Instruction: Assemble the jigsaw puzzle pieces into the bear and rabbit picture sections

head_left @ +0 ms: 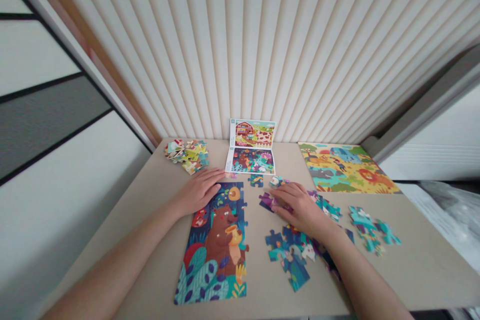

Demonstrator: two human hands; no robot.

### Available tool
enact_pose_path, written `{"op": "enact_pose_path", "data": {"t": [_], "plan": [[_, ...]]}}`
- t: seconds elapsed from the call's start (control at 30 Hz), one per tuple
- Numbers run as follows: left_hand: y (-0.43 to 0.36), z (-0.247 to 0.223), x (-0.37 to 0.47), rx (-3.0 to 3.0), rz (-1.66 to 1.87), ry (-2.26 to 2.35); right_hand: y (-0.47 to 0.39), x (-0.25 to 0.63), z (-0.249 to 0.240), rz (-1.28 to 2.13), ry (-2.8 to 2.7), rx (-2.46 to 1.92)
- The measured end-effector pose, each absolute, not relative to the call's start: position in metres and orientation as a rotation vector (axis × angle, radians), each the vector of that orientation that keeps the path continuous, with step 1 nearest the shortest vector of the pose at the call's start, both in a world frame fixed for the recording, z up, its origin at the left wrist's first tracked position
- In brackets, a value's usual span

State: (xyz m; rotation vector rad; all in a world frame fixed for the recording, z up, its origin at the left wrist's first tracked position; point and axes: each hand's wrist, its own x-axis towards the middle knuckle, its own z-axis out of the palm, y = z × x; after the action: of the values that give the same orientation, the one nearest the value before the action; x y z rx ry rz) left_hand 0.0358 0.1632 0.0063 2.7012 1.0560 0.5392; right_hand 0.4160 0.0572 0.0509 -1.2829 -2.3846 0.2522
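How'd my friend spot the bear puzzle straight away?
On the beige table, find the left hand. The bear puzzle stretches from there toward the table's front edge. Unlike the scattered puzzle pieces to its right, it's one tall joined block with a brown bear.

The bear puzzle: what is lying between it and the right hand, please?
In the head view, a strip of table beside the bear puzzle, then purple pieces by the right hand.

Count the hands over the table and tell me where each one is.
2: the left hand at the upper left corner of the bear section, and the right hand over the purple pieces. Neither is hidden.
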Motion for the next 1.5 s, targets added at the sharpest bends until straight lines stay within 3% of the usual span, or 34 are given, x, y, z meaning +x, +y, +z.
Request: {"op": "enact_pose_path", "data": {"t": [1.0,1.3,1.5], "plan": [[0.160,0.005,0.034,2.687,0.596,1.025,0.061,0.396,0.042,0.171,-2.519,-1.287],[0.160,0.005,0.031,2.702,0.544,0.989,0.041,0.472,0.053,-0.089,-2.124,-1.645],[0.163,0.001,0.028,2.691,0.551,0.964,-0.036,0.527,0.041,-0.173,-1.991,-1.829]]}}
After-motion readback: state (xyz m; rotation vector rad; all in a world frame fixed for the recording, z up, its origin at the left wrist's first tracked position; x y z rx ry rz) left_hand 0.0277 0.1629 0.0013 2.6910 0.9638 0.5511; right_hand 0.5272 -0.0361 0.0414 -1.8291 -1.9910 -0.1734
